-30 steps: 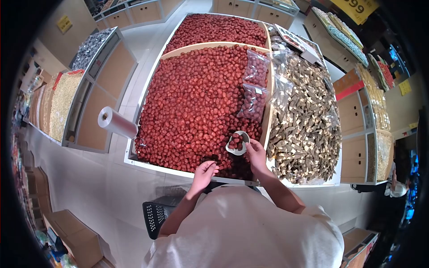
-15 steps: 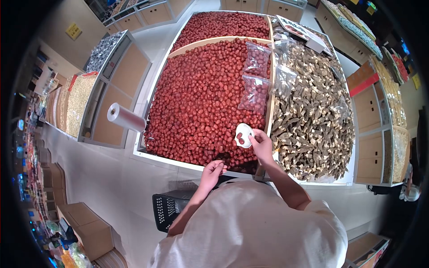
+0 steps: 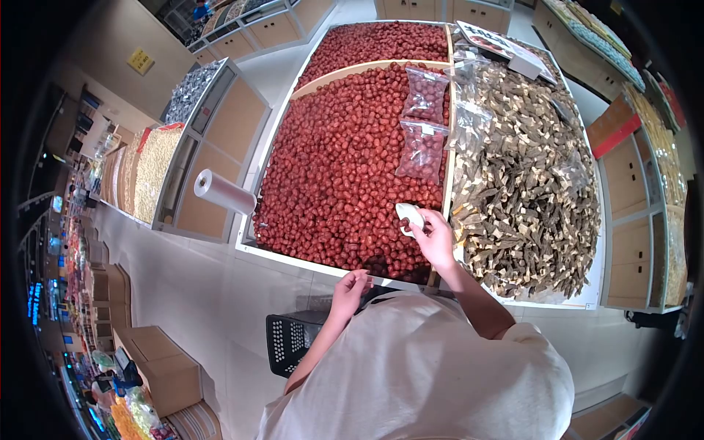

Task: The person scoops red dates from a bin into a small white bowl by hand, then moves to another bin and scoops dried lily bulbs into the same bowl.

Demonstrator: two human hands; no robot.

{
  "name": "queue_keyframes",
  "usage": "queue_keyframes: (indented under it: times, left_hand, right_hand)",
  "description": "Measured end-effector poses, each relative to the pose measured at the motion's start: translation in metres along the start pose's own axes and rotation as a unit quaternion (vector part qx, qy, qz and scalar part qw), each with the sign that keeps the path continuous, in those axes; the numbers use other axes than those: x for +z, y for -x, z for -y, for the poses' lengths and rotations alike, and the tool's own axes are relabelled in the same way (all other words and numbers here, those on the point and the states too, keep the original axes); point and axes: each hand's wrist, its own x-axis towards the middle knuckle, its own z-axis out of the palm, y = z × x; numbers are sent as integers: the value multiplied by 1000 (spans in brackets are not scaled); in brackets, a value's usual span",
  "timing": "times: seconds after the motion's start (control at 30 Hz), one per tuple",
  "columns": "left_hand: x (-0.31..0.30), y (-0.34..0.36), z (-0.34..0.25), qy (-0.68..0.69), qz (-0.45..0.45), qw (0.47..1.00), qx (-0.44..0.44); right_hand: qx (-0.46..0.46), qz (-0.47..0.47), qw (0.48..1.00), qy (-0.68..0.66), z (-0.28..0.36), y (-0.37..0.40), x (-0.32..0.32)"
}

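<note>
Close to the person's body, the left hand (image 3: 350, 286) hangs by the front edge of the bin (image 3: 293, 258) with its fingers bent in, and it is too small to tell if it holds anything. A bit farther, the right hand (image 3: 437, 239) grips a white scoop (image 3: 408, 215) just over the red dates (image 3: 337, 154). Two bags of dates (image 3: 421, 151) lie beyond it.
</note>
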Motion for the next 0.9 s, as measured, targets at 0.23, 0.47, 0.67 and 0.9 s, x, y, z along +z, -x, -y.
queue_keyframes:
  times: [0.23,0.47,0.67,0.9]
  left_hand:
    - [17,0,-12,-22,18,999,42]
    - [13,-8,-11,-58,29,997,42]
    - [20,-12,-11,-32,32,998,46]
    - [24,-22,-18,-38,47,997,38]
  right_hand:
    - [-60,24,990,122,17,-2,-20]
    - [12,103,977,187,13,-18,-19]
    - [-7,109,961,255,-3,-41,3]
    - [111,129,963,211,-22,-54,26]
